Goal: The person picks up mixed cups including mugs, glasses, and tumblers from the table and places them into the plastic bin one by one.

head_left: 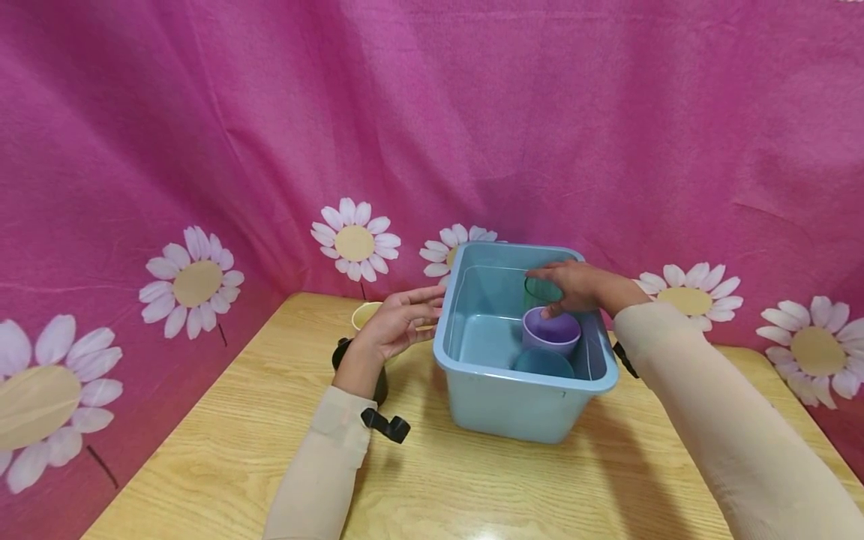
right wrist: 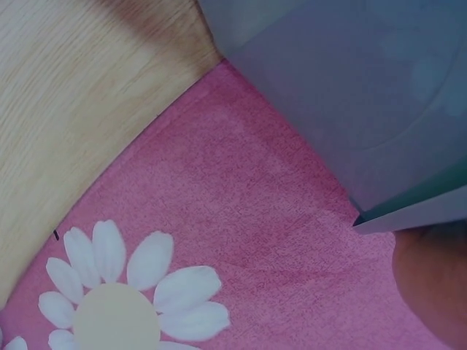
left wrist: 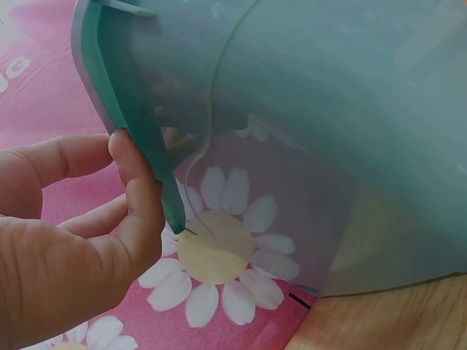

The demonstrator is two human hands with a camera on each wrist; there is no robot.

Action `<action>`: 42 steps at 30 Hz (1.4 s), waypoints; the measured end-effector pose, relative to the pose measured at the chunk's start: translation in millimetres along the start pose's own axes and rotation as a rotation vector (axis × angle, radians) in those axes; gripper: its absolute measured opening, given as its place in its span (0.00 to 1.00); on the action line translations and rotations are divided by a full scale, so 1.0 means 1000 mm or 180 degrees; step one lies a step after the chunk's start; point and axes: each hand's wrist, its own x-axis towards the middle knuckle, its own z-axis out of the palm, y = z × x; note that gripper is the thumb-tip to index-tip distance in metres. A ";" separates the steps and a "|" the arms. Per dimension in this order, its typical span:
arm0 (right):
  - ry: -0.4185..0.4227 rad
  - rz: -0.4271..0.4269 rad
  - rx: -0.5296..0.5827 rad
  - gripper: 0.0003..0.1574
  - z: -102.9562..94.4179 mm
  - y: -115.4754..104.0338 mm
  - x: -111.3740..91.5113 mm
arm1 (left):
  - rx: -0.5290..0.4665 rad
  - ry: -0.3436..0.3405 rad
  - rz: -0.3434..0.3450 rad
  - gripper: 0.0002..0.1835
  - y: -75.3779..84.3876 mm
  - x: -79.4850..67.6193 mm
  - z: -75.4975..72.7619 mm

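A pale blue plastic tub (head_left: 513, 409) stands on the table. My left hand (head_left: 401, 319) is at its left side, fingers loosely extended; in the left wrist view the fingertips (left wrist: 135, 157) touch the tub's rim. Inside the tub, my right hand (head_left: 574, 285) reaches over the right rim and holds a green see-through tumbler (head_left: 533, 292), with fingers at its far edge and thumb on the near side. The thumb overlaps a purple cup (head_left: 553, 345) just in front. A blue-green round container (head_left: 543, 364) sits nearest the tub's front wall.
Left of the tub, partly behind my left hand, stand a yellow cup (head_left: 363, 313) and a black cup (head_left: 382, 386). A pink curtain with daisies (head_left: 418, 135) hangs behind the wooden table (head_left: 229, 442).
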 end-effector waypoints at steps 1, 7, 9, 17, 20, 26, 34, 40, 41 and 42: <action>-0.0011 -0.0003 -0.0023 0.51 0.000 0.000 0.000 | -0.0007 -0.0009 0.0002 0.27 0.000 0.000 0.000; -0.0034 -0.0044 -0.0091 0.52 0.001 0.001 0.000 | -0.0011 -0.0009 0.0012 0.26 -0.001 0.000 0.000; -0.0031 -0.0063 -0.0091 0.52 0.001 0.001 0.000 | -0.0010 -0.0005 0.0009 0.26 -0.001 0.000 0.000; -0.0010 -0.0119 -0.0093 0.51 -0.002 -0.001 -0.002 | -0.0025 -0.0024 0.0019 0.26 -0.001 0.001 0.000; -0.0015 -0.0130 -0.0094 0.51 -0.002 0.000 -0.001 | -0.0043 -0.0020 0.0016 0.26 -0.001 0.001 0.000; -0.0008 -0.0162 -0.0052 0.50 -0.001 0.001 0.000 | -0.0027 -0.0021 0.0021 0.26 -0.001 0.001 0.000; 0.0020 -0.0137 0.0148 0.48 -0.003 0.000 -0.006 | 0.0024 -0.0004 -0.0013 0.26 -0.002 0.001 0.001; 0.0151 -0.0167 0.0314 0.45 -0.008 -0.002 -0.009 | 0.0015 0.0011 -0.0012 0.26 -0.002 0.001 0.001; 0.0178 -0.0174 0.0306 0.44 -0.009 -0.002 -0.010 | 0.0006 0.0014 -0.0007 0.26 -0.002 0.001 0.001; 0.0203 -0.0177 0.0304 0.44 -0.010 -0.003 -0.011 | 0.0003 0.0017 -0.0004 0.27 -0.002 0.001 0.002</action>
